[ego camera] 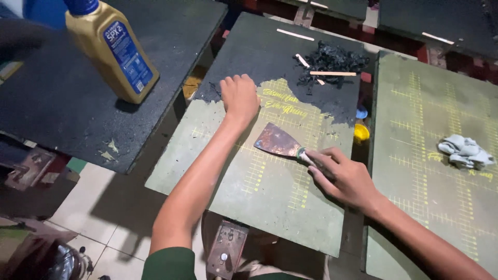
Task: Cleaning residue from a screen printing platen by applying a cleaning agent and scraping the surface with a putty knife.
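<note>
The rusty scraper (278,141) lies blade-flat on the green board (249,186), just right of the left forearm. The right hand (342,173) is closed around its handle, while the left hand (238,96), curled into a loose fist, presses the board beside the black residue (332,62).

Premises present as a small printing workshop. Several flat boards (270,197) on metal stands carry yellow alignment grids and black coating residue. A rusty scraper (277,141), oil bottle (111,49), rag (465,151) and tiled floor (88,207) support this.
</note>
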